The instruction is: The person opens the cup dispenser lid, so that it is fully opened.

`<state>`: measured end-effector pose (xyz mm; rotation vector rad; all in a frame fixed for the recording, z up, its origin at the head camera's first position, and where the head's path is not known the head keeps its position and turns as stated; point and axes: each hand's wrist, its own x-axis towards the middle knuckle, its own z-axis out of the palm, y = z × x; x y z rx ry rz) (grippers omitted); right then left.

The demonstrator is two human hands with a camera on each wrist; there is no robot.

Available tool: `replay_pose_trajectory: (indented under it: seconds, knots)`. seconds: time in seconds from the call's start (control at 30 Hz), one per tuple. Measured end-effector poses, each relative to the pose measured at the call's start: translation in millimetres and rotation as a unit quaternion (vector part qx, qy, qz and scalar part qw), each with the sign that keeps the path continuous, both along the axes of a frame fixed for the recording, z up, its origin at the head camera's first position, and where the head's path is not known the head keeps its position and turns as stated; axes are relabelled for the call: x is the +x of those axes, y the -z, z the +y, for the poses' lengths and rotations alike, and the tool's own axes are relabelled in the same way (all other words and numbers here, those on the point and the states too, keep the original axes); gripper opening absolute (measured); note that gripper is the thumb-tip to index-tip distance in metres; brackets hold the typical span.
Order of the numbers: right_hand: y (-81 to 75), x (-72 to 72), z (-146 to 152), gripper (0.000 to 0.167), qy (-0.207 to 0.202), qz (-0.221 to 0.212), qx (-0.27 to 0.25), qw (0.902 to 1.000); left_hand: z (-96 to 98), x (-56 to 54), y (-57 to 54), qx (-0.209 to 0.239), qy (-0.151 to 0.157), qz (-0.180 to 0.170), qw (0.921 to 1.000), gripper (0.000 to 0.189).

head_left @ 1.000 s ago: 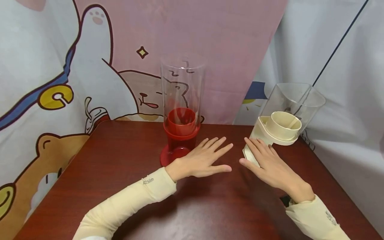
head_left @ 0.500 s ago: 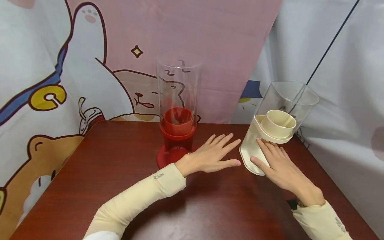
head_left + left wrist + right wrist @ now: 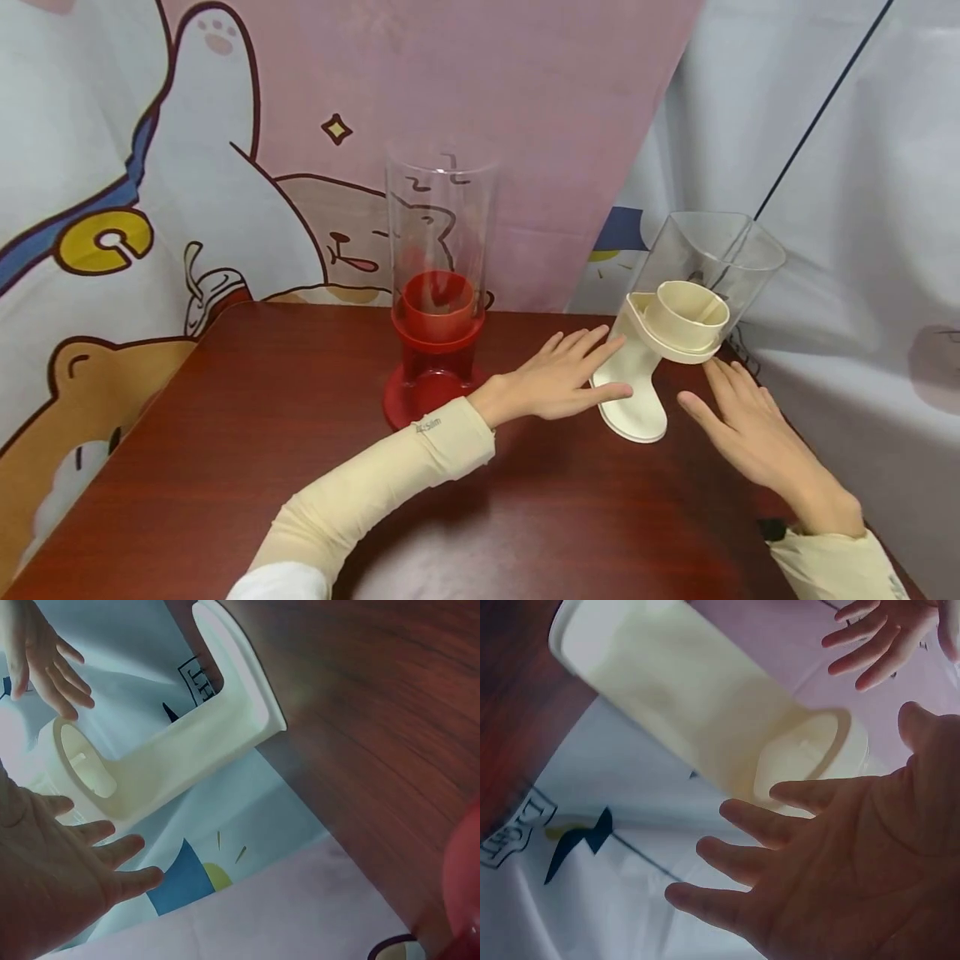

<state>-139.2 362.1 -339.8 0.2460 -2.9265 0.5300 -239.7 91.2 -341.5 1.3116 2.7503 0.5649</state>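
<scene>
Cartoon-printed cloth hangs behind a dark reddish-brown table, pink in the middle and white toward the right. From where I stand, both of the person's hands are over the table's right half, each with nothing in its grip. The left hand has its fingers straight and spread; the right hand, nearer the right edge, is stretched out likewise. Between these 2 hands, near the back right corner, a cream dispenser stands on its rounded foot, topped by a clear container; whether any fingertip touches it, I can't tell. Farther left, near the middle of the back edge, stands a red dispenser with a clear cylinder. Cream sleeves cover the forearms.
</scene>
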Motion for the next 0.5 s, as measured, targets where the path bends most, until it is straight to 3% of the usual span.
replay_pose_trajectory:
  seconds: [0.2, 0.3, 0.37, 0.43, 0.47, 0.5]
  knots:
    - [-6.5, -1.3, 19.9, 0.073, 0.01, 0.018, -0.026, 0.9995, 18.2, -9.9, -4.8, 0.071, -0.005, -0.028, 0.9971, 0.077]
    - [-9.7, -5.4, 24.4, 0.071, 0.011, 0.034, -0.067, 0.9971, 29.6, -13.4, -6.7, 0.129, -0.012, -0.063, 0.9896, 0.079]
    - [-11.3, -10.9, 23.2, 0.069, 0.007, 0.047, -0.116, 0.9921, 37.8, -14.5, -7.9, 0.186, -0.019, -0.109, 0.9762, 0.079]
    - [-12.9, -18.6, 17.2, 0.064, 0.007, 0.07, -0.193, 0.9786, 46.3, -14.0, -9.8, 0.248, -0.028, -0.162, 0.9546, 0.081]
    - [-13.8, -23.4, 12.7, 0.065, 0.009, 0.081, -0.249, 0.965, 50.9, -13.8, -10.8, 0.278, -0.03, -0.183, 0.9424, 0.082]
    - [-14.9, -28.4, 7.3, 0.066, 0.01, 0.088, -0.316, 0.9447, 55.9, -13.7, -11.9, 0.306, -0.033, -0.198, 0.9306, 0.083]
